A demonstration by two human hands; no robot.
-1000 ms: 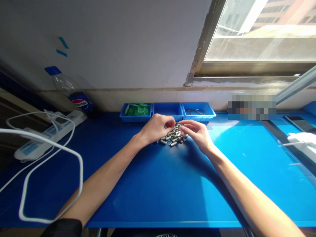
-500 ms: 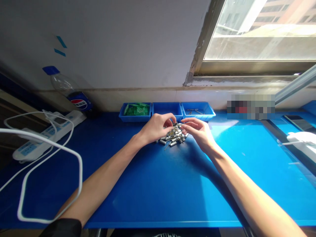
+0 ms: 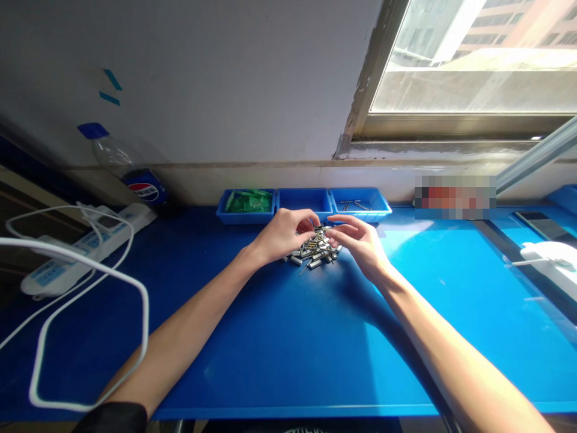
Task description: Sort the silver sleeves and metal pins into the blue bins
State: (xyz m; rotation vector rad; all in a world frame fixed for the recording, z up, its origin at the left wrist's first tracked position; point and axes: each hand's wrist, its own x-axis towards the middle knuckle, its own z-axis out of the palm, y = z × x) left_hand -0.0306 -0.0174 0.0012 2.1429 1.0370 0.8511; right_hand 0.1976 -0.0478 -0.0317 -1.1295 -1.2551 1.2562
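Observation:
A heap of small metal parts (image 3: 316,254) lies on the blue tabletop, with silver blocks, thin pins and a few brass-coloured bits among them. Over its left side, my left hand (image 3: 285,234) has thumb and index finger curled together in a pinch. My right hand (image 3: 362,242) comes in from the right, thumb and fingers brought together at the heap's upper right edge. The two sets of fingertips are close to each other. Anything between them is too small to make out.
Behind the heap stand three joined blue bins: one with green pieces (image 3: 250,201), a middle bin (image 3: 303,196), and one with a few thin pins (image 3: 356,203). A cola bottle (image 3: 143,185), power strip (image 3: 47,273) and looping white cable (image 3: 145,319) are left; a phone (image 3: 538,224) lies right.
Both hands stay over the heap in nearly the same pose. My right fingertips have shifted slightly left, closer to my left hand.

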